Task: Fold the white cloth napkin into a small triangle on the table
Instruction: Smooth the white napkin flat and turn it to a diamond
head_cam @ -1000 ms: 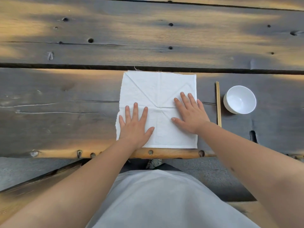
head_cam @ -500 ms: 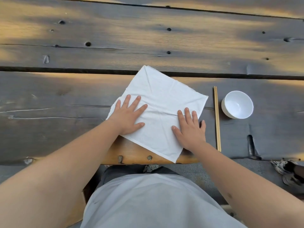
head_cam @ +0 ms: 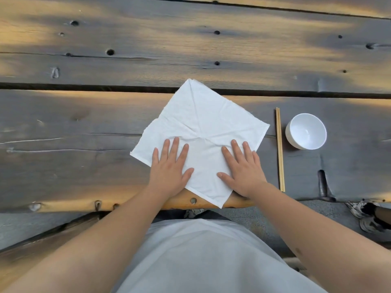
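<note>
Napkin (head_cam: 203,132) lies unfolded on the table (head_cam: 84,123), turned like a diamond, its near corner hanging just over the table edge. Left hand (head_cam: 169,170) and right hand (head_cam: 243,172) rest flat on its near half, fingers spread, gripping nothing. Chopsticks (head_cam: 280,149) lie just right of the cloth (a pair, side by side), with a white bowl (head_cam: 305,131) beyond them. No writing visible. A dark shape at the lower right is cut off and unclear.
</note>
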